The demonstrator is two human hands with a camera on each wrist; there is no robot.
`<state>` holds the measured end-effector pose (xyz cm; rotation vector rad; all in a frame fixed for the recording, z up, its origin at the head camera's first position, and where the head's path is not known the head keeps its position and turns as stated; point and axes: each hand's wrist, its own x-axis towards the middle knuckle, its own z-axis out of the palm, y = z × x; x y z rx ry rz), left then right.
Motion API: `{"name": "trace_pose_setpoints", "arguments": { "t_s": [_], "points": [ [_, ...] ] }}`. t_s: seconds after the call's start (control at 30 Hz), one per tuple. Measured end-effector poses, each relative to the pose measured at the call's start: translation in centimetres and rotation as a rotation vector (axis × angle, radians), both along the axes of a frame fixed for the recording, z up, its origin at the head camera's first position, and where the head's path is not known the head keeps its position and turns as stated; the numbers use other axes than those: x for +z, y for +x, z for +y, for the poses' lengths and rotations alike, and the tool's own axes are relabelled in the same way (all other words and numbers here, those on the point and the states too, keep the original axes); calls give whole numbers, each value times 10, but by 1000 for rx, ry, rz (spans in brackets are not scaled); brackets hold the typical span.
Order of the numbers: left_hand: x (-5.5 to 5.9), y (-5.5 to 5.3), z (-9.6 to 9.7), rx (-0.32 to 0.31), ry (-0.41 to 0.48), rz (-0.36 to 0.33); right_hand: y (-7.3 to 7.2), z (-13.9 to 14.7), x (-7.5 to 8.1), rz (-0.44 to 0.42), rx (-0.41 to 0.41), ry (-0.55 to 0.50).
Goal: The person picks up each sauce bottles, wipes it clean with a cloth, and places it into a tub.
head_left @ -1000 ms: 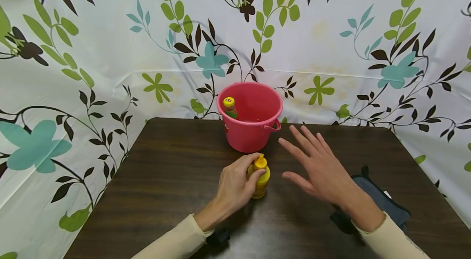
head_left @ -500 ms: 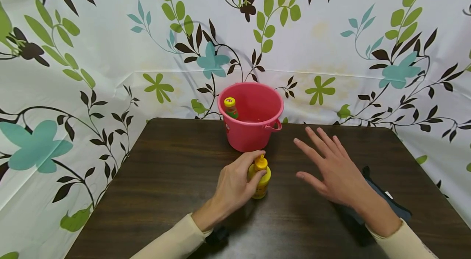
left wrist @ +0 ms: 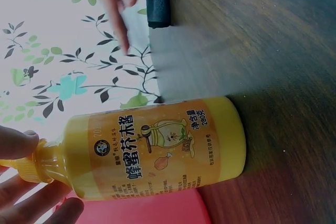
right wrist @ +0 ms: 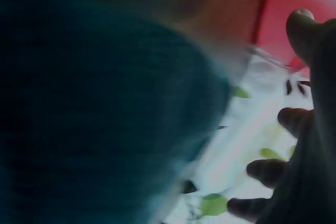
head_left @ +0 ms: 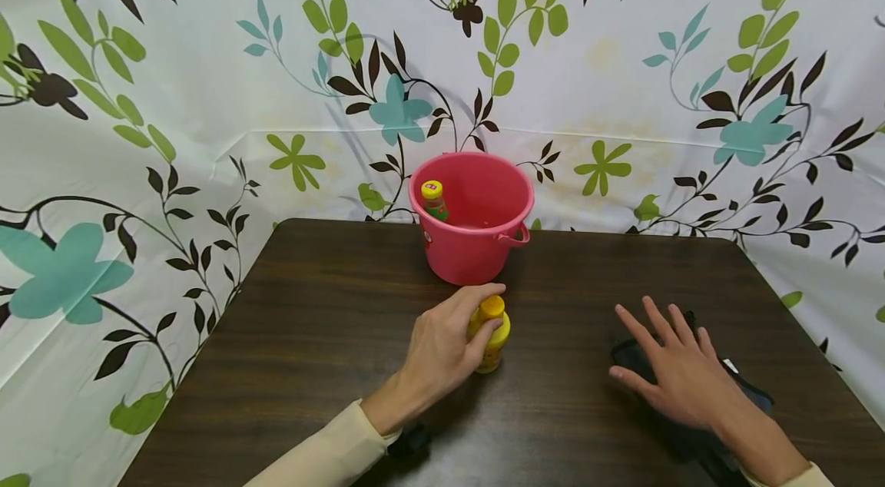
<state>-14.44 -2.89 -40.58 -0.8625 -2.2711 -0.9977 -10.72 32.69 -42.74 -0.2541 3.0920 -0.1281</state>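
Note:
A yellow squeeze bottle of honey mustard sauce point(left wrist: 157, 150) stands upright on the table, in front of the pink bucket point(head_left: 463, 253). My left hand point(head_left: 445, 337) pinches its neck from the left between thumb and fingers; the index fingertip hides the nozzle tip in the head view. My right hand point(head_left: 684, 376) hovers over a dark blue fabric pouch point(head_left: 631, 359), fingers spread and holding nothing. The hand covers much of the pouch in the head view. Up close in the right wrist view the pouch point(right wrist: 105, 119) is large and blurred; contact cannot be told.
Inside the bucket, at its left, a small yellow-capped bottle point(head_left: 434, 199) with a green label leans on the wall. A patterned cloth point(head_left: 553, 87) hangs behind the dark wooden table point(head_left: 311, 333). The bucket's handle point(head_left: 515, 237) hangs at its right.
My right hand has moved right and nearer to me, away from the bottle and over the pouch. The left hand keeps its hold on the bottle's neck; its index fingertip has shifted over the nozzle.

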Motion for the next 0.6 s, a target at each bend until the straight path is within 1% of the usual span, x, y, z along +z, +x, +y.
{"name": "trace_pose_setpoints", "arguments": {
  "t_s": [0.13,0.27,0.37,0.6],
  "points": [
    [0,0,0,-2,-3,-11,6,10,-19,-88,-56,-3],
    [1,0,0,-2,-4,-24,9,14,-32,-123,-73,-11],
    [1,0,0,-2,-2,-20,10,15,-36,-129,-79,-14],
    [0,0,0,-1,4,-9,9,16,-40,-148,-85,-14]
  ]
}}
